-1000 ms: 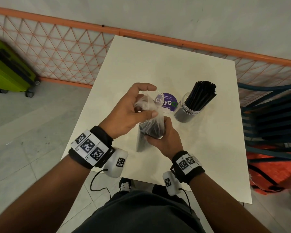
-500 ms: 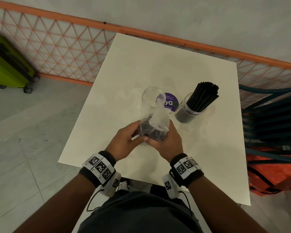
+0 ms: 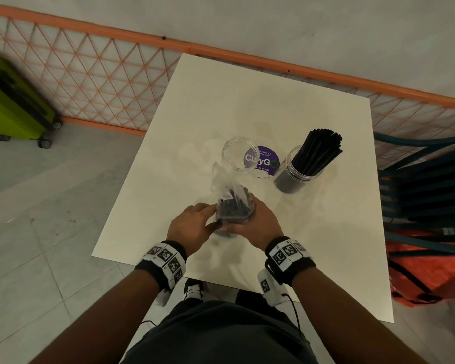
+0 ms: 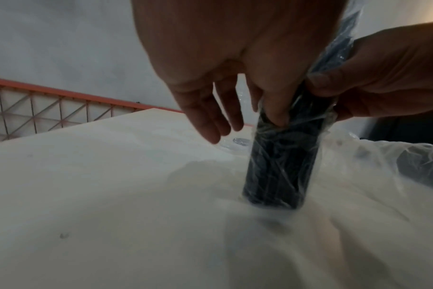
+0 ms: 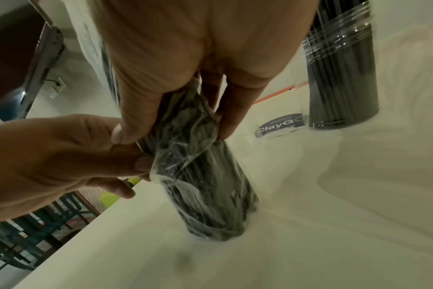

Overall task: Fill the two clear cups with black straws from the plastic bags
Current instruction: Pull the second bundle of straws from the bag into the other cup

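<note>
While the second cup waited unfilled, the scene stood thus:
Table: the white square tabletop [image 3: 247,106] carried everything.
Cups: one clear plastic cup [image 3: 297,174] stood packed with straws; the other clear plastic cup [image 3: 238,156] stood empty beyond the bag.
Bag: the crinkled clear plastic bag of black straws [image 3: 231,206] stood upright on the table near its front edge.
Technique: best keep the bundle upright and peel the plastic down evenly, lest straws scatter.
Right hand [image 3: 260,224]: wrapped round the bundle.
Left hand [image 3: 192,224]: thumb pinching the plastic, other fingers loose.

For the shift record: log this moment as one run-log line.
bag of black straws upright on table | left hand, right hand grip it | one cup filled | other cup empty
</note>
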`<state>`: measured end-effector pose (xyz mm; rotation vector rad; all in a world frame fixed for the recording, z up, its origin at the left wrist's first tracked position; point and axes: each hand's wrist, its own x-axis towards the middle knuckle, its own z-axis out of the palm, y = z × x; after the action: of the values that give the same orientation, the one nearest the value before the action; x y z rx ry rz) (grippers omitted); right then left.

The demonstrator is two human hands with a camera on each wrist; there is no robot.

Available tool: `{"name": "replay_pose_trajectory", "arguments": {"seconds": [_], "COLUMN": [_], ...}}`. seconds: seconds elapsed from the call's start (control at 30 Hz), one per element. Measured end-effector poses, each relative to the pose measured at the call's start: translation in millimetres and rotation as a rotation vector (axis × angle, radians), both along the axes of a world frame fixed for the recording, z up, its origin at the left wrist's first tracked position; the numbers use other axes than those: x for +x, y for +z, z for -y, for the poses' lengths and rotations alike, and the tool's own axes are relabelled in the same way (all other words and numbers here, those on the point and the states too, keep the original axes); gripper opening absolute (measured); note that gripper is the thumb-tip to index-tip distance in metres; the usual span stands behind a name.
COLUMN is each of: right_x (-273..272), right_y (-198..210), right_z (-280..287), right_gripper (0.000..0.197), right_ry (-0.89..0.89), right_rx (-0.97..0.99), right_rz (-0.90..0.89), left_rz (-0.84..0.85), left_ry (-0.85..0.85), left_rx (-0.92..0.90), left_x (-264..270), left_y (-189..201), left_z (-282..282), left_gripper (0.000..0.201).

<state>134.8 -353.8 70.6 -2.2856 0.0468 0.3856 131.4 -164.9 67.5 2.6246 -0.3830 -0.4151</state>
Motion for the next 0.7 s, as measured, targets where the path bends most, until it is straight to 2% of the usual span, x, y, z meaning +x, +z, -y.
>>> {"name": "replay_pose_trajectory", "arguments": {"seconds": [0.03, 0.07, 0.1, 0.17, 0.23, 0.3, 0.37, 0.43, 0.5, 0.57, 0.63, 0.7], "right_x": [0.5, 0.7, 1.5, 3.2, 3.5, 0.4, -3.9, -6.2, -6.7, -6.3, -5.7, -7.1], "right_y": [-4.2, -7.8, -9.5, -12.1, -15.0, -21.1, -29.8, -32.7, -33.8, -34.8, -35.6, -31.1], "right_z": [-0.1, 0.9, 1.6, 2.3, -0.1, -3.9, -4.6, -3.4, -0.5, 2.0, 4.5, 6.4], "right_gripper": [0.088, 0.087, 0.085, 0.082, 0.082, 0.085, 0.086, 0.089, 0.089, 0.086, 0.094, 0.101], "right_ry": [0.002, -0.002, -0.008, 0.018, 0.092, 0.113, 0.082, 0.085, 0.096, 0.114, 0.14, 0.163], "right_rx": [-0.031, -0.056, -0.077, -0.115, -0.183, -0.201, -0.185, -0.169, -0.181, -0.219, -0.266, -0.325], "right_rz": [-0.019, -0.026, -0.02, -0.005, 0.004, -0.02, -0.057, -0.09, -0.118, -0.119, -0.084, -0.084], "left_rz": [-0.052, -0.122, -0.201, -0.292, -0.296, -0.277, -0.239, -0.22, -0.174, -0.1, -0.082, -0.085], "left_ry": [-0.038, -0.068, -0.076, -0.008, 0.125, 0.198, 0.207, 0.198, 0.13, 0.031, -0.027, -0.049], "left_rx": [-0.03, -0.151, -0.347, -0.688, -0.785, -0.692, -0.565, -0.558, -0.569, -0.459, -0.321, -0.231], "left_x": [1.4, 2.2, 2.9, 4.5, 6.4, 6.5, 3.0, -0.1, -3.0, -3.4, -2.6, -2.1], "left_y": [0.0, -0.5, 1.7, 10.7, 18.5, 18.9, 13.8, 10.3, 8.4, 2.8, -6.1, -12.6], "left_z": [-1.0, -2.6, -4.1, -4.1, 3.7, 13.4, 20.7, 24.6, 25.0, 22.8, 18.3, 14.6], "left_gripper": [0.054, 0.063, 0.075, 0.093, 0.099, 0.091, 0.074, 0.06, 0.055, 0.071, 0.09, 0.087]}}
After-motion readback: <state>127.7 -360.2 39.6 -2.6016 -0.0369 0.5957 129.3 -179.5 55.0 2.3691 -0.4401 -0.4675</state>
